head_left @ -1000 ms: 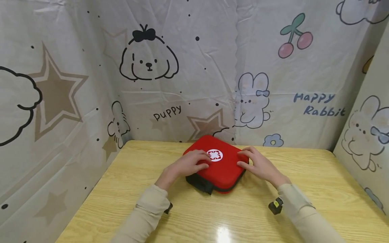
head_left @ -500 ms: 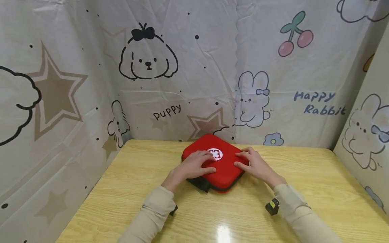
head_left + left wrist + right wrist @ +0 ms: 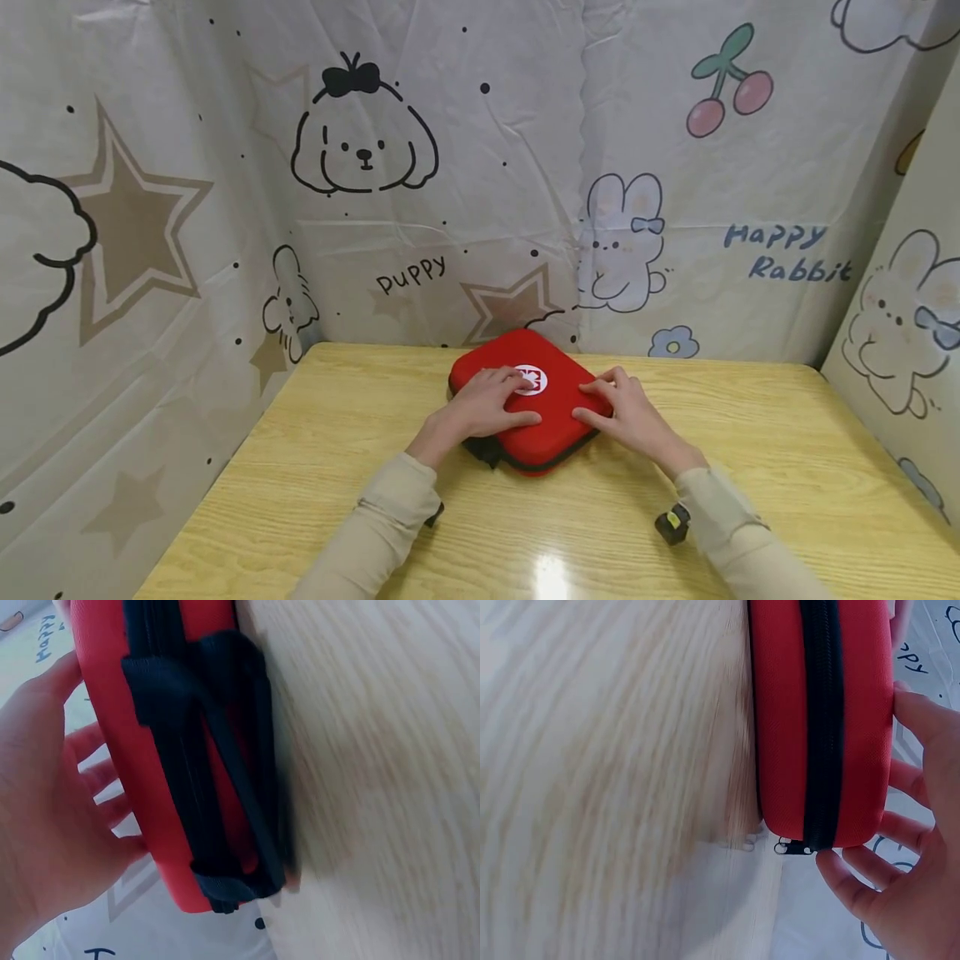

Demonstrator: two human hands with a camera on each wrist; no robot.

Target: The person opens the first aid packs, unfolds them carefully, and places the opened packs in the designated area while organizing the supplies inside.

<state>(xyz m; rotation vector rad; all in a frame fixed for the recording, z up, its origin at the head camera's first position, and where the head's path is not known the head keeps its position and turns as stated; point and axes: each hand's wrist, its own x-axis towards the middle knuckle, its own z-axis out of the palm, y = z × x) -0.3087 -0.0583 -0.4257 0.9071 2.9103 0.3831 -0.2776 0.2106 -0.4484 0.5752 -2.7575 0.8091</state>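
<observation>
A red zip-up first-aid case (image 3: 551,437) lies flat on the table, a white round emblem (image 3: 534,377) on its lid. My left hand (image 3: 483,406) rests on the lid's left part, fingers fairly straight over the emblem's edge. Across the right corner lies my right hand (image 3: 628,410), thumb and fingers touching the lid. In the left wrist view a black strap handle (image 3: 236,791) hangs on the case's side. The right wrist view shows the black zipper (image 3: 823,727), closed there, with its pull (image 3: 795,847) near a fingertip of the right hand.
The wood-grain table (image 3: 322,467) runs up to a pale printed curtain (image 3: 420,225) behind the case. More of the curtain stands at the left and right sides. A small black device (image 3: 672,524) sits at the right wrist.
Under my hands the case has turned a little, its handle side swinging away to the left. The left hand has slid slightly right across the lid, and the right hand slightly left.
</observation>
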